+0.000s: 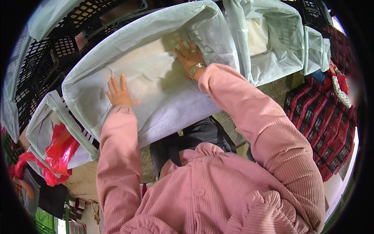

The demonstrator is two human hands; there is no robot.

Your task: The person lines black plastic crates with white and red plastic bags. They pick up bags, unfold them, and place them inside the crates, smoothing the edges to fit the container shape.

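Observation:
A plastic crate lined with thin whitish-green sheet (181, 108) stands right before me. My left hand (120, 93) lies flat, fingers spread, on the liner near the crate's left side. Toward the far right corner, my right hand (189, 55) presses on the sheet with its fingers apart. A metal watch or bracelet (196, 70) circles that wrist. Beneath the liner, a pale tan layer (146, 58) shows through along the bottom; what it is I cannot tell. Neither hand holds anything.
Another lined crate (277, 58) adjoins on the right, with more beyond. At left, a red plastic bag (60, 146) hangs over a lined crate (43, 117). Black crates (43, 67) stand behind. Red-and-black crates (318, 125) are stacked at right. People (336, 79) are at both edges.

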